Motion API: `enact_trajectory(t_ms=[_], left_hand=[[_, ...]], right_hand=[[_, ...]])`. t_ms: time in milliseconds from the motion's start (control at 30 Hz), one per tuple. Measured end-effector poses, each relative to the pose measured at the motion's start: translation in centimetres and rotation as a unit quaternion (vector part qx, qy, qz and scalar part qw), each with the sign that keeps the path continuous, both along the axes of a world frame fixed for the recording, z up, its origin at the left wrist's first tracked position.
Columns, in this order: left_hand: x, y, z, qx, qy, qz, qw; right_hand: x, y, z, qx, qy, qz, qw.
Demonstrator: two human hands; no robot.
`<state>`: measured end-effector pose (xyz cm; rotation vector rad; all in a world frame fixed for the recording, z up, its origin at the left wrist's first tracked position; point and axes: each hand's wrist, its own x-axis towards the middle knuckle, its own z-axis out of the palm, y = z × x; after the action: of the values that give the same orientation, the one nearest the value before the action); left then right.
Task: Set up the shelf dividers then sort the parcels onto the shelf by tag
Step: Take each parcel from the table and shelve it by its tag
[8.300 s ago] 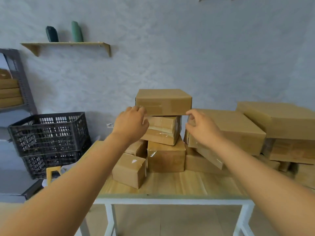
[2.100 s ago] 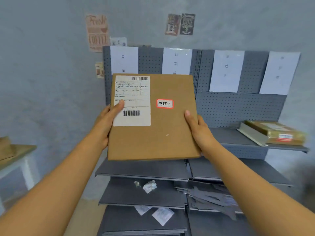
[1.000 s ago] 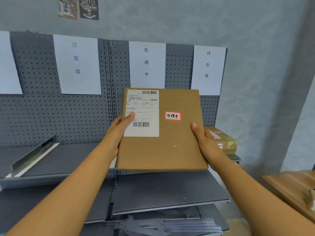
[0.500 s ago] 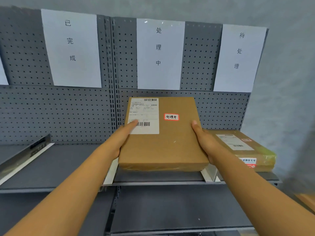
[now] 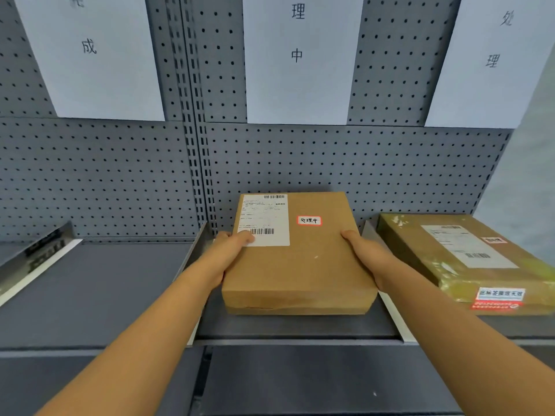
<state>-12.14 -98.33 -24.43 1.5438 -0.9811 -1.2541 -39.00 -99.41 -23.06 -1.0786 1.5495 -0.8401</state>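
A flat brown parcel (image 5: pixel 303 259) with a white shipping label and a small red-edged tag lies flat on the grey shelf (image 5: pixel 294 333), between two metal dividers (image 5: pixel 196 250) (image 5: pixel 387 304). My left hand (image 5: pixel 228 253) grips its left side, thumb on the label. My right hand (image 5: pixel 365 253) grips its right side, thumb on top. It sits below the middle paper sign (image 5: pixel 295 58) on the pegboard.
A second parcel (image 5: pixel 462 259) wrapped in yellowish tape lies in the bay right of the right divider. Another divider (image 5: pixel 36 256) stands at far left. Paper signs (image 5: pixel 90 55) (image 5: pixel 492 61) hang left and right. A lower shelf (image 5: pixel 300 382) juts out beneath.
The parcel has gone down and forward from in front of the pegboard onto the shelf between the dividers. Both hands still hold its sides. The view has come closer to the shelf.
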Motion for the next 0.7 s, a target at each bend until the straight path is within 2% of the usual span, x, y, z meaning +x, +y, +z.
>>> enact_trajectory(t_ms=[267, 567, 633, 700], left_hand=[[-0.6, -2.4, -1.4, 0.033, -0.036, 0.008, 0.999], [-0.1, -3.6, -0.9, 0.079, -0.063, -0.004, 0.995], [-0.3, -3.6, -0.7, 0.07, -0.11, -0.005, 0.991], [-0.6, -3.3, -0.4, 0.018, -0.224, 0.0, 0.974]], right_hand=[[-0.5, -4.0, -3.1, 0.03, 0.03, 0.029, 0.999], [-0.9, -5.8, -3.1, 0.053, 0.051, 0.098, 0.992], [-0.3, -5.9, -2.7, 0.004, 0.135, 0.101, 0.986], [0.4, -6.0, -2.2, -0.094, 0.306, 0.098, 0.942]])
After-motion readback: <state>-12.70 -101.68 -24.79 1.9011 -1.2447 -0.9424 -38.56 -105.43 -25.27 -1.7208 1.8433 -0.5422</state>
